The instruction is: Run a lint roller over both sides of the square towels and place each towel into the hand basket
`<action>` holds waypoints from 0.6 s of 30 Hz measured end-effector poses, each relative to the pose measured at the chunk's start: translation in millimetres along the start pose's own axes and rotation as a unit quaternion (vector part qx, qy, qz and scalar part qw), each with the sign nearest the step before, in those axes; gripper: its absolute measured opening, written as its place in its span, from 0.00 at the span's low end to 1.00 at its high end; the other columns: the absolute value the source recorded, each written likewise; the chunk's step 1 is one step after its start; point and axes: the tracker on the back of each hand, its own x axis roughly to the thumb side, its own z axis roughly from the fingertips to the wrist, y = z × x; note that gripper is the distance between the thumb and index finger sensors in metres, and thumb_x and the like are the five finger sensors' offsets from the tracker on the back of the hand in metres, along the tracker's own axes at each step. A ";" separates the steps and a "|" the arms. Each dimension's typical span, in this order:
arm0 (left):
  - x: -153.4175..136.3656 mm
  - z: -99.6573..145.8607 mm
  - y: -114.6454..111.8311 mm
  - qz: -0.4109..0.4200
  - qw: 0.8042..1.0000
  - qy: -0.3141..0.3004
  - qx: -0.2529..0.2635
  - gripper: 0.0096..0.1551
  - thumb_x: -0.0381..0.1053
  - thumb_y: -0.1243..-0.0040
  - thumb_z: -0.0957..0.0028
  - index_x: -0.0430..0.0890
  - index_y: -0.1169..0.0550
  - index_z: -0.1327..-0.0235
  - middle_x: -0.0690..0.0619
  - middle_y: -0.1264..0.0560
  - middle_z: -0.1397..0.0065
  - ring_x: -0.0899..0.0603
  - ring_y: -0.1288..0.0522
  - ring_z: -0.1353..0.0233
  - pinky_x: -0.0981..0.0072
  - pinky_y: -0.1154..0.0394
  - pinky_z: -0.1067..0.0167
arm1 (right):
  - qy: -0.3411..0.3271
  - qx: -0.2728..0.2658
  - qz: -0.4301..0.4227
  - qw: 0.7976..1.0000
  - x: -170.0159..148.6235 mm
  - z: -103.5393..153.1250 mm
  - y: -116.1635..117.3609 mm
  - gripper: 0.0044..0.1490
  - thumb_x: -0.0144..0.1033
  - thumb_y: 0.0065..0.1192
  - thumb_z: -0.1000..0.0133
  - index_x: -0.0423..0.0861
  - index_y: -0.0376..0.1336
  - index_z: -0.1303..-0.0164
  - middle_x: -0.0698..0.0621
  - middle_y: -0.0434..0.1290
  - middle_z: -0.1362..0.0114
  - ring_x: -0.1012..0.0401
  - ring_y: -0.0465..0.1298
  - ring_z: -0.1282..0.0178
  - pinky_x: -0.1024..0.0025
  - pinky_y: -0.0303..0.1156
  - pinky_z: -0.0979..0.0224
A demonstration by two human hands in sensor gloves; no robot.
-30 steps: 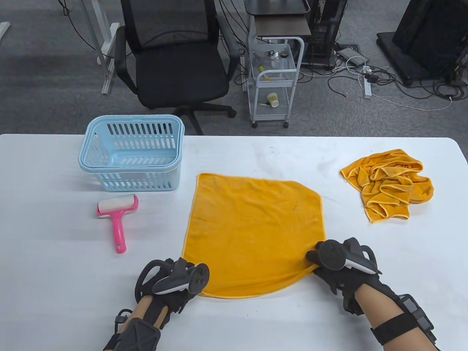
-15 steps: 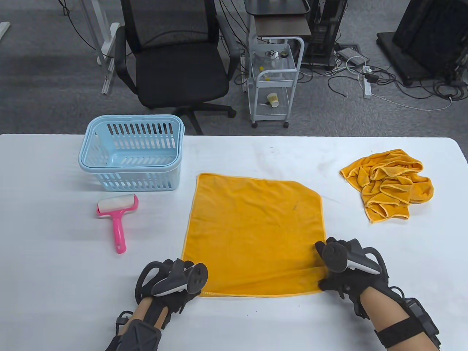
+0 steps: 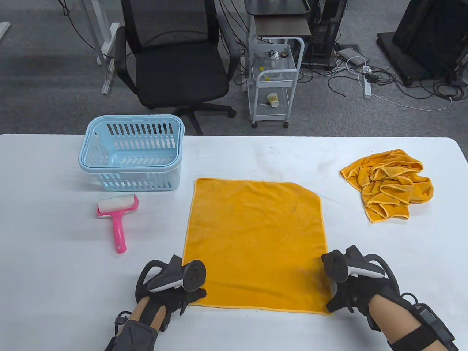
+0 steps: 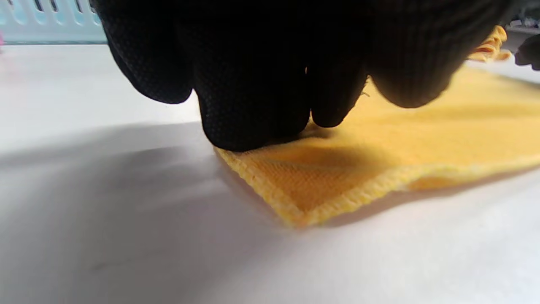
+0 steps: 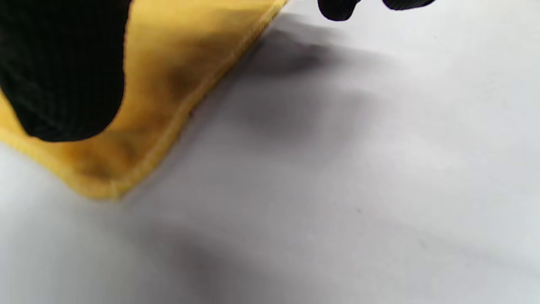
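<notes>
Left hand (image 3: 175,292), black sensor glove with a grey tracker on its back: at the near left corner of the flat square orange microfibre towel (image 3: 256,245). In the left wrist view the gloved fingertips (image 4: 253,105) press down on that corner, which lies slightly raised off the white counter (image 3: 55,274); grip pinching the towel corner.

Right hand (image 3: 353,289), same glove and tracker: at the near right corner of the same towel. In the right wrist view one fingertip (image 5: 63,76) sits over the corner while other fingertips stand clear of the cloth above the bare counter; whether this grip actually holds the cloth cannot be told.

Flat orange towel: spread smooth at the counter's centre, near edge running between the two hands.

Pink plastic lint roller with a white roll (image 3: 117,215): lying on the counter to the left of the towel, apart from it, handle toward the near edge.

Light blue slotted plastic hand basket (image 3: 131,153): upright just beyond the roller, near the far left edge.

Crumpled orange towel heap (image 3: 389,184): far right on the counter, well apart from the flat towel.

Beyond the counter, on grey carpet: black mesh office chair (image 3: 175,58); white wire trolley (image 3: 274,80); loose cables (image 3: 365,76).
</notes>
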 end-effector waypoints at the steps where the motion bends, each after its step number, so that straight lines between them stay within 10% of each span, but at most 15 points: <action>1: -0.8 0.5 0.7 -0.003 1.000 0.004 0.008 0.24 0.62 0.38 0.51 0.59 0.20 0.42 0.54 0.20 0.33 0.44 0.15 0.45 0.37 0.28 0.31 | 0.002 -0.012 -0.010 1.000 -0.1 -1.9 -1.0 0.80 0.66 0.75 0.54 0.39 0.29 0.17 0.31 0.35 0.15 0.31 0.45 0.17 0.26 0.51 0.26; 18: -2.8 -4.1 -11.2 -0.074 0.996 0.037 -0.034 0.47 0.68 0.29 0.62 0.60 0.33 0.27 0.51 0.39 0.16 0.47 0.19 0.40 0.37 0.30 0.29 | 0.006 -0.018 -0.022 1.000 -2.9 -11.3 17.2 0.73 0.64 0.76 0.53 0.45 0.36 0.14 0.34 0.36 0.14 0.33 0.42 0.16 0.26 0.50 0.25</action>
